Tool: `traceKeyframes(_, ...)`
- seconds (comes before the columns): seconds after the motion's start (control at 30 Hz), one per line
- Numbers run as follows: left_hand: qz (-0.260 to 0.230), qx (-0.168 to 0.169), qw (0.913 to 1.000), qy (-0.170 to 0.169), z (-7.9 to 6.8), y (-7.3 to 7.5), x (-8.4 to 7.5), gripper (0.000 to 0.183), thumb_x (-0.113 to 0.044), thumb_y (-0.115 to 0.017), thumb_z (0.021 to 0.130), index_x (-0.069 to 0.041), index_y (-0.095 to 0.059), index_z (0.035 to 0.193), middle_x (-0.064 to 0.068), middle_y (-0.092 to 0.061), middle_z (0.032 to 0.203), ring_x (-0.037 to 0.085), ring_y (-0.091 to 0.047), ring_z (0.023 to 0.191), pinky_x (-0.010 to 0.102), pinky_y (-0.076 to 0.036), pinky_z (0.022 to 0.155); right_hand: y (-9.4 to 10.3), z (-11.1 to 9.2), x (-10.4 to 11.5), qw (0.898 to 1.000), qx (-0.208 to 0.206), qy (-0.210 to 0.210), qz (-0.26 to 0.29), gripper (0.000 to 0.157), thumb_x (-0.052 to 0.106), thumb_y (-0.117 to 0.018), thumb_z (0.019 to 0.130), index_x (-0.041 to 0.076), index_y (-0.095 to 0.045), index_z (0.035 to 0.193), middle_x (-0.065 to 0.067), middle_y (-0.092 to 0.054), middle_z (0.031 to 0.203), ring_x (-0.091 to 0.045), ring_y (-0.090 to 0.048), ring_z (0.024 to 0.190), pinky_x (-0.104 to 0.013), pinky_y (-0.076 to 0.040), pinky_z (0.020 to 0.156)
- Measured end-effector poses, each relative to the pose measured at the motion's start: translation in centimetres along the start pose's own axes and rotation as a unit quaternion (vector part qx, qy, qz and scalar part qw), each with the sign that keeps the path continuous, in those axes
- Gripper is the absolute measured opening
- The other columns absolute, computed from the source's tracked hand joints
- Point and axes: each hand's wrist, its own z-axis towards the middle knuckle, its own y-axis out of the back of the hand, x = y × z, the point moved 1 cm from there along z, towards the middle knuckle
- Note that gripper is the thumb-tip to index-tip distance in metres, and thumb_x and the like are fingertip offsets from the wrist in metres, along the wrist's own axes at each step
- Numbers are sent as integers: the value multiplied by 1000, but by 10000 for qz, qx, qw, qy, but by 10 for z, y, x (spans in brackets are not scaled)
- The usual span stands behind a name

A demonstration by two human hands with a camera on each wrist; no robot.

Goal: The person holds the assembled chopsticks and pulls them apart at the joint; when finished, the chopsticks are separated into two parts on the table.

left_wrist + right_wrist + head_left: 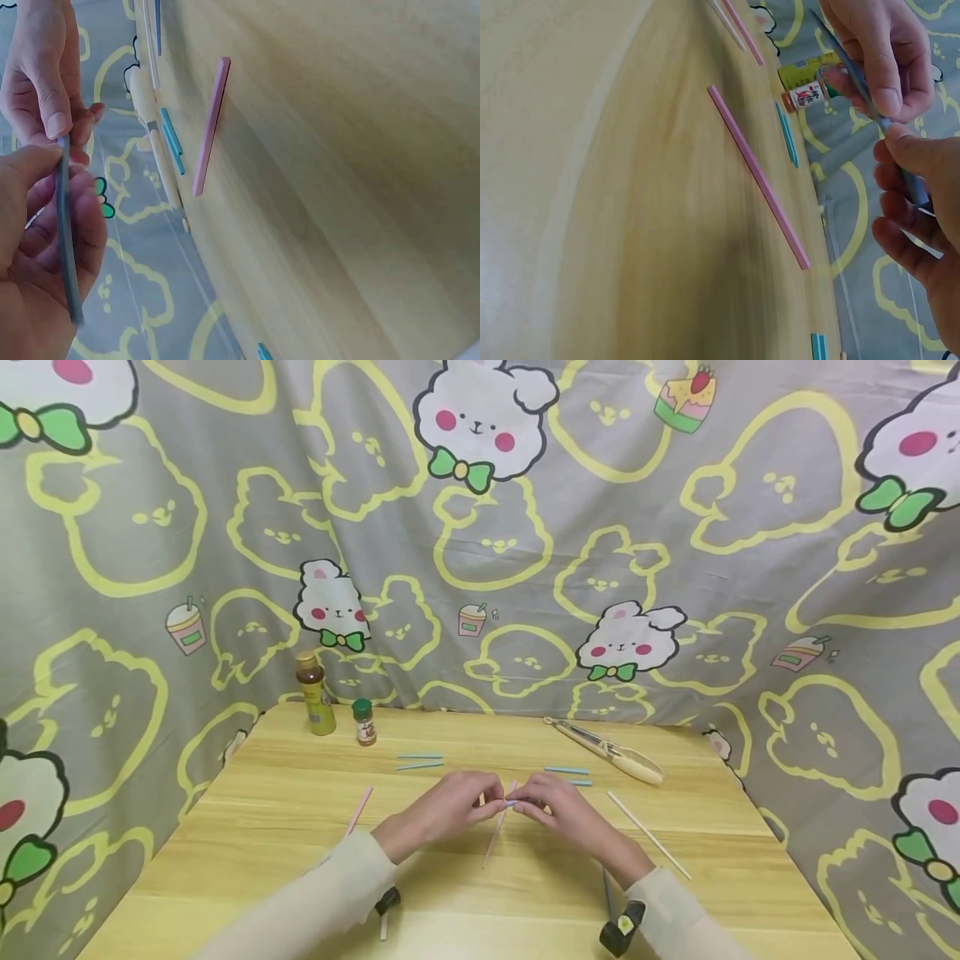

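Note:
A thin, straw-like blue-grey stick [66,240] is held between both hands, slightly curved in the left wrist view. My left hand [461,797] pinches it between thumb and fingers. Close beside that grip, the right hand [555,802] pinches the same stick [853,71], the two thumb tips nearly meeting. In the head view the fingers hide most of the stick. Under the hands a pink stick [492,843] lies on the wooden table [465,902]. Short teal sticks [420,757] lie beyond the left hand, and more teal sticks [567,770] beyond the right.
Another pink stick [360,808] lies by the left forearm, a white stick [648,835] right of the right hand. A dark stick [608,893] is near the right wrist. A sauce bottle [318,697], a green-capped jar [364,723] and tongs [603,750] occupy the back.

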Motion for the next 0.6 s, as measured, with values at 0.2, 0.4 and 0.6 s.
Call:
traceKeyframes(0.2, -43, -120, 9999, 10, -11, 1, 0, 14, -26, -67, 111, -15, -75, 114, -8, -72, 97, 1, -56, 79, 19, -50, 70, -1, -7, 1, 9995, -296, -16, 72, 12, 17, -68, 109, 11, -78, 112, 7, -70, 97, 0, -59, 85, -22, -56, 74)
traceKeyframes(0.4, 19, -78, 9999, 81, -22, 3, 1, 15, -19, -67, 110, -10, -78, 112, -4, -73, 97, 1, -56, 78, 20, -52, 70, 3, -16, 3, 9988, -451, -196, 90, 10, 15, -69, 108, 9, -77, 109, 4, -74, 95, 1, -60, 82, -22, -57, 72)
traceKeyframes(0.6, 289, 37, 9996, -18, -30, 2, 0, 12, -16, -71, 107, -10, -80, 113, -3, -75, 97, -3, -57, 77, 17, -53, 70, -1, -21, 10, 9995, -220, -167, 183, 6, 13, -73, 105, 10, -76, 110, 4, -74, 97, 1, -63, 84, -22, -59, 72)
